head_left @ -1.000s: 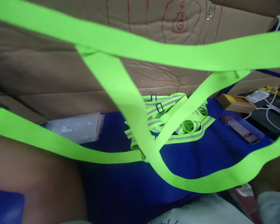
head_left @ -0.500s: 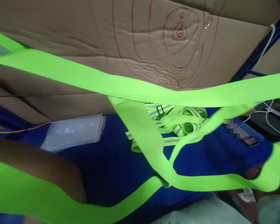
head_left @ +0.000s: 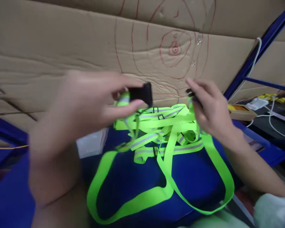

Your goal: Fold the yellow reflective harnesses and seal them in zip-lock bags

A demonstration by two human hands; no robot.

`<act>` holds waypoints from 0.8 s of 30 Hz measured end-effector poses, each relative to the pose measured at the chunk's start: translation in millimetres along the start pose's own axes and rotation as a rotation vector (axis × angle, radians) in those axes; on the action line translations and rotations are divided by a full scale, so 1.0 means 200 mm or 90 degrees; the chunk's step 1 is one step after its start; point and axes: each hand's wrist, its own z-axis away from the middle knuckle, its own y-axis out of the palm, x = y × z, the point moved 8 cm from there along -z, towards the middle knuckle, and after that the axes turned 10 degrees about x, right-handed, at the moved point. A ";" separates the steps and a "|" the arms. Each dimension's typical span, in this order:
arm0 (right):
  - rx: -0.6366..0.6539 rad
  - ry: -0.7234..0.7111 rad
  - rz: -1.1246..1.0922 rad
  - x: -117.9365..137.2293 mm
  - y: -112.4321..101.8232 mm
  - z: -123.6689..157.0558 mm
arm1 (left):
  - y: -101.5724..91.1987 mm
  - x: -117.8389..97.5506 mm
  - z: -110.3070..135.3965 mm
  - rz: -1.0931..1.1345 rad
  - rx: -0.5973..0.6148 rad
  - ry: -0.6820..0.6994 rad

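My left hand (head_left: 92, 98), blurred by motion, pinches a black plastic buckle half (head_left: 144, 94) at the end of a neon green strap. Opposite it, my right hand (head_left: 211, 109) grips a smaller black buckle half (head_left: 190, 92), mostly hidden by the fingers. The two halves are apart, a short gap between them. From both hands a neon green reflective strap harness (head_left: 102, 177) hangs down in loops. Behind and below lies a heap of more neon green straps (head_left: 166, 112) with grey reflective stripes and black slider buckles.
Everything lies on a blue table (head_left: 192, 180). A clear plastic bag (head_left: 91, 144) is at the left, a phone (head_left: 255, 144) at the right, partly behind my forearm. Cardboard (head_left: 73, 44) with red rings stands behind. A small box (head_left: 242, 113) and white cables (head_left: 261, 115) are at right.
Both hands have come into the middle of the view, holding the buckle halves. The harness, earlier stretched wide across the view, now hangs lower in loops. The view has shifted slightly.
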 end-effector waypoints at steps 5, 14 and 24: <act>0.009 -0.015 0.044 0.22 0.06 -0.04 | 0.16 -0.14 -0.06 -0.013 0.043 -0.019; 0.007 0.010 0.121 0.23 0.08 -0.05 | 0.21 -0.16 -0.04 0.000 0.046 -0.034; 0.062 -0.012 0.066 0.23 0.18 -0.03 | 0.35 -0.19 -0.07 0.010 0.126 0.015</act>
